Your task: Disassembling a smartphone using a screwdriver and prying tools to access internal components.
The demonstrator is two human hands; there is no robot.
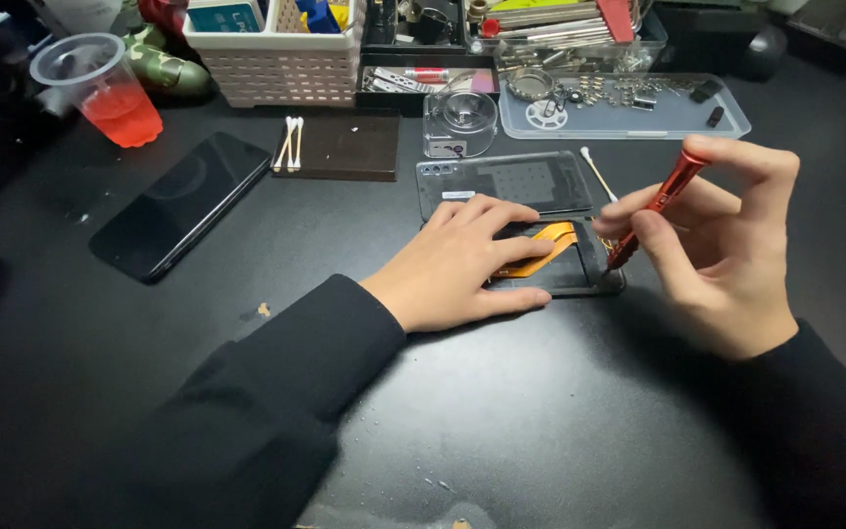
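Fingers of right hand pinch red screwdriver; left hand spread flat on opened phone. Risk: tip slipping, gouging orange flex cable.

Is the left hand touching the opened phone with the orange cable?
Touching. The head view shows the left hand lying flat on the opened phone, its fingers covering part of the orange ribbon cable.
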